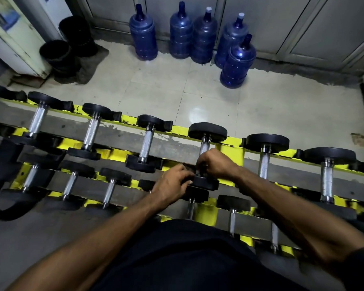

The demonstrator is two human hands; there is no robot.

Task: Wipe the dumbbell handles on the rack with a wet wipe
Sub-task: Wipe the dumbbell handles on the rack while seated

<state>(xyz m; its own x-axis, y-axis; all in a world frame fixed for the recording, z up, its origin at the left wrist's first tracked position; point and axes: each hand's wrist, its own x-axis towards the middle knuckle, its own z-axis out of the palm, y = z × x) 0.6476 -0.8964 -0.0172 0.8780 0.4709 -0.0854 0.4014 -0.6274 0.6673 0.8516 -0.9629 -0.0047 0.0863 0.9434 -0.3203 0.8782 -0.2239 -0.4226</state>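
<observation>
Head view: nearest, a dark shirt [187, 259] fills the bottom edge. Beyond it, over the yellow rack [206, 213], the left hand [170, 183] lies with bent fingers against the near head of an upper-tier dumbbell [207, 131]; whether they grip anything cannot be told. Just right, the right hand [215, 162] curls its fingers round the dumbbell handle [204, 147]. Far off, blue water bottles [203, 36] stand on the tiled floor [156, 85].

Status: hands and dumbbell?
Right hand grips dumbbell handle, low end. Left hand at near head, grip unclear. Wipe not visible. No obstruction seen.
</observation>
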